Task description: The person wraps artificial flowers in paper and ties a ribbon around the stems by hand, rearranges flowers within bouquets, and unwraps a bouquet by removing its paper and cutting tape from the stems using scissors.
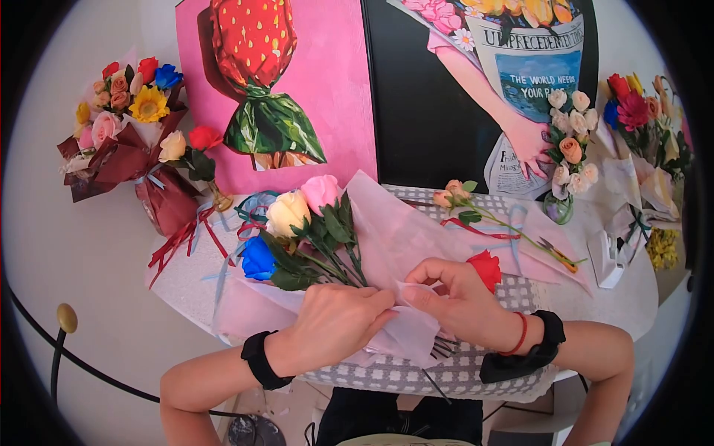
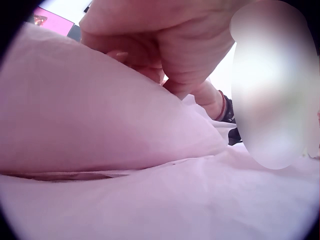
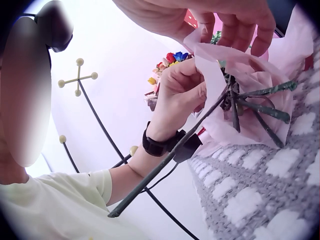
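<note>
Pink wrapping paper (image 1: 398, 215) lies around the stems of a bouquet with a cream rose (image 1: 288, 213), a pink rose (image 1: 320, 193) and a blue rose (image 1: 258, 259). The left hand (image 1: 338, 320) pinches the paper over the stems. Beside it the right hand (image 1: 465, 301) holds another part of the paper between thumb and fingers. A red rose (image 1: 486, 271) shows just past the right hand. Green stem ends (image 3: 265, 110) stick out of the paper in the right wrist view, one of them longer. In the left wrist view the paper (image 2: 90, 110) hides the left fingertips.
A wrapped bouquet (image 1: 160, 193) stands at the left. Behind are two paintings. Scissors (image 1: 558, 254), a peach rose sprig (image 1: 454, 195) and ribbons lie on more pink paper at the right. A white dispenser (image 1: 606, 260) and a glass vase (image 1: 558, 208) stand near the right edge.
</note>
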The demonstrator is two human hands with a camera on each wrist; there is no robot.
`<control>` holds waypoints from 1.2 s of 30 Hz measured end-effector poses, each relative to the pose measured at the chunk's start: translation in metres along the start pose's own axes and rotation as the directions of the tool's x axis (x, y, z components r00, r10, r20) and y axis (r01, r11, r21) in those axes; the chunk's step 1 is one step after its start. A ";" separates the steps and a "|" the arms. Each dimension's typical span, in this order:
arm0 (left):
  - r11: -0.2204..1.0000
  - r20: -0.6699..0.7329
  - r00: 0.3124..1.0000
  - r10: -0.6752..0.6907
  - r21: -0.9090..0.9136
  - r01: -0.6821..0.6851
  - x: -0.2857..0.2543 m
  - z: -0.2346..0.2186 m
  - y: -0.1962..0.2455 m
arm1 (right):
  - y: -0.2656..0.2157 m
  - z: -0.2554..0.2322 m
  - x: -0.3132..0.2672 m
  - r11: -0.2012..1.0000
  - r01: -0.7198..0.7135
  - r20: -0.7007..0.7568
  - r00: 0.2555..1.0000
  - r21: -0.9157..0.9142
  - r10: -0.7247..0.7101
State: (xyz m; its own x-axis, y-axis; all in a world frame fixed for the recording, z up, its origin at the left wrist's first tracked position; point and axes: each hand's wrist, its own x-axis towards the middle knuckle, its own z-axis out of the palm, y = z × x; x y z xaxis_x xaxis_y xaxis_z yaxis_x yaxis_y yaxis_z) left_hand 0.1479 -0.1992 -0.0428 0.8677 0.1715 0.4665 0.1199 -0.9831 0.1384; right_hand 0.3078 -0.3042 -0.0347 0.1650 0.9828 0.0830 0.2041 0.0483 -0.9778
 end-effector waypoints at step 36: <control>0.888 0.248 0.969 0.009 -0.447 0.106 0.016 -0.003 0.002 | 0.010 -0.024 0.009 0.958 0.240 -0.048 0.967 -0.160 -0.250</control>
State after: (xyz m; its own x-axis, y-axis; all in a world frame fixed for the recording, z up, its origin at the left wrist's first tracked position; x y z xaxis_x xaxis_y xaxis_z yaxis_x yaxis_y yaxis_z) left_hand 0.1600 -0.1987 -0.0321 0.9613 0.1415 0.2365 -0.0167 -0.8266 0.5626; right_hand 0.3340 -0.2993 -0.0390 0.1545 0.9298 0.3340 0.3893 0.2534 -0.8856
